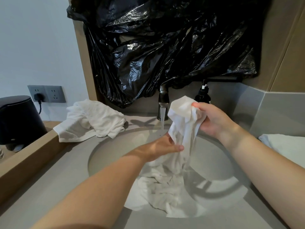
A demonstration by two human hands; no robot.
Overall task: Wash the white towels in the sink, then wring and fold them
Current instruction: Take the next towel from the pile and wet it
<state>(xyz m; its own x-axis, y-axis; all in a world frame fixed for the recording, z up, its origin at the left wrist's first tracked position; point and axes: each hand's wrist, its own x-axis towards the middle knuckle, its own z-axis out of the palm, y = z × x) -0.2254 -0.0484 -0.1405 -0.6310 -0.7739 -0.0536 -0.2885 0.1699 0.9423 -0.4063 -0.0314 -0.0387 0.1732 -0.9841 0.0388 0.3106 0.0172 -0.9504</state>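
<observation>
Both hands hold wet towel over sink

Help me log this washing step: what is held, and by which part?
One white towel: the right hand grips its bunched top end, the left hand grips its middle above the sink.

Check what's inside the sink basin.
A white towel bunched in the sink, upper end gripped by left hand and right hand; tap water runs in. Basin floor beneath is hidden.
</observation>
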